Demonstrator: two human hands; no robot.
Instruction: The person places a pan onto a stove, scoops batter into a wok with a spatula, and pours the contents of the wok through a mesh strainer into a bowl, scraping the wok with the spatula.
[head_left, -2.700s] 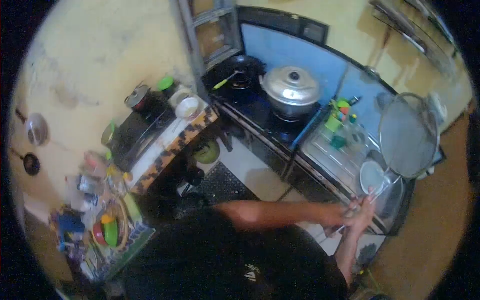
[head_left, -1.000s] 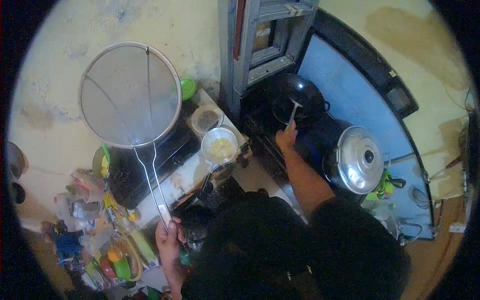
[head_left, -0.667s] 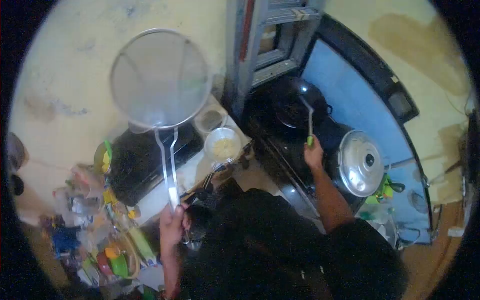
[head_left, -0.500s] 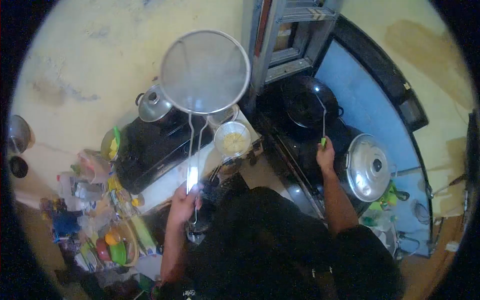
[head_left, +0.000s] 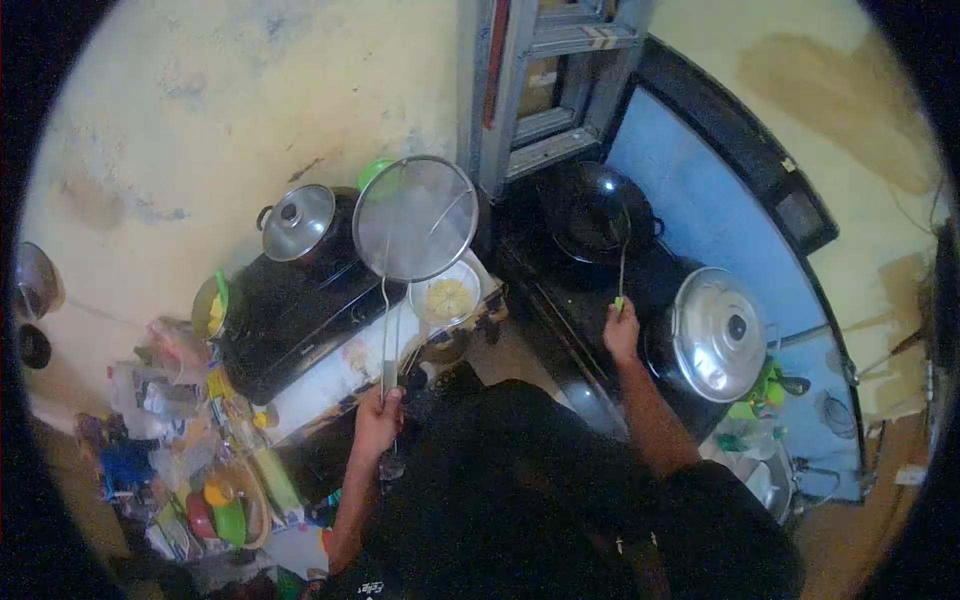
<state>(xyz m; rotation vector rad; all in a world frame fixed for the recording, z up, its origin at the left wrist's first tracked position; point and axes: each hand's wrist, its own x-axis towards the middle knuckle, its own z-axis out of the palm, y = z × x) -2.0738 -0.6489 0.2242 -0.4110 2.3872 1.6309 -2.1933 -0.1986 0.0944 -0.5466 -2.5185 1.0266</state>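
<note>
**Large strainer lowered beyond left hand; utensil grasped in right hand**

Begin at far left: note baskets and packets, with a green bowl [head_left: 229,522], beside left forearm. Above, locate black stove [head_left: 275,325] and glass-lidded pot [head_left: 300,232], both beyond left hand [head_left: 377,424]. Read left hand as clenched on handle of large strainer [head_left: 415,220]; find mesh raised, directly beyond fingers. Register change: mesh lower in view than a moment earlier, leaving glass lid in full sight and bringing rim close to small strainer [head_left: 420,309]. Find yellowish food [head_left: 450,297] inside, beyond and right of left hand.

Continue right: locate wok [head_left: 575,228] beyond right hand [head_left: 623,334]. Read right hand as closed around green-handled utensil [head_left: 622,270], far end reaching into wok; exact tip shape too dark to tell. Finish with large lidded pot [head_left: 712,350], just right of right hand.
</note>
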